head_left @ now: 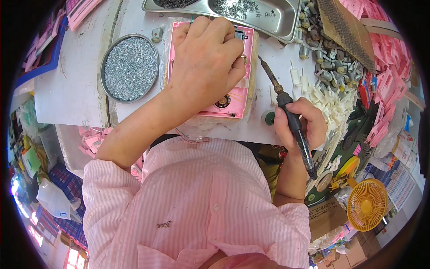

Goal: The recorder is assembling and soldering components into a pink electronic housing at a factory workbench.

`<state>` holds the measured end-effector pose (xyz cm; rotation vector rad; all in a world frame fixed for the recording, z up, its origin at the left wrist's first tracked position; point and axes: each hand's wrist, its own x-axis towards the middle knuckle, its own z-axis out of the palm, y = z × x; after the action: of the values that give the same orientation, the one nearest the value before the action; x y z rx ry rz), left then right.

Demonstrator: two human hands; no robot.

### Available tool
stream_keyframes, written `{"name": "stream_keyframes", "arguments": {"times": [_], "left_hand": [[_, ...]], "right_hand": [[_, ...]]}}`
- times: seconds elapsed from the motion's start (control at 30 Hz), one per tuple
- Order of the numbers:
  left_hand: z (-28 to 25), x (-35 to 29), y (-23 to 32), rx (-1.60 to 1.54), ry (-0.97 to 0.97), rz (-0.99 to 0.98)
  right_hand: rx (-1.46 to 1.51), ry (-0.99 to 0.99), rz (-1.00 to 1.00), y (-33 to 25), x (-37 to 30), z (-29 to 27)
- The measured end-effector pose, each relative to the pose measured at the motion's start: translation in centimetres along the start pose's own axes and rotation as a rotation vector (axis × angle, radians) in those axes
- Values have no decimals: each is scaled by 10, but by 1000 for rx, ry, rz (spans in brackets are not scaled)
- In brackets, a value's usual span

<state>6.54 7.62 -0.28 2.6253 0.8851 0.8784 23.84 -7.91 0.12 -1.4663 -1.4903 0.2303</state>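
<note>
While the left hand arches palm-down at top centre, its forearm rising from lower left, its fingers curl onto a pink casing; fingertips hidden, so cannot tell whether they pinch anything. Right hand, right of centre: forearm upright, fingers and thumb wrapped around the handle of a soldering iron.

Iron: long axis slants from upper left to lower right; tip points to upper left, just beside the casing's right edge, apart from it. Casing: at top centre, open side up, its slightly longer axis near vertical in the frame.

Count: one iron; one casing; one dark round speaker in its lower part; one round dish of silvery screws, upper left, too many to count; one loose motor beside it; one metal tray, top edge; heaped motors and white parts, upper right, uncounted; one yellow basket-like guard, lower right.
</note>
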Motion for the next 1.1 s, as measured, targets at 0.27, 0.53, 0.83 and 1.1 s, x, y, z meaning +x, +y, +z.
{"name": "stream_keyframes", "arguments": {"times": [0.27,0.53,0.83,1.1], "left_hand": [[-1,0,0,2,-6,3],[0,0,0,3,-6,9],[-51,-4,-9,256,-209,92],[-78,-3,-55,-99,-419,-60]], "right_hand": [[-10,1,6,-2,1,-1],[1,32,-6,1,0,-1],[-1,76,-14,4,-2,-6],[71,155,-8,-10,12,6]]}}
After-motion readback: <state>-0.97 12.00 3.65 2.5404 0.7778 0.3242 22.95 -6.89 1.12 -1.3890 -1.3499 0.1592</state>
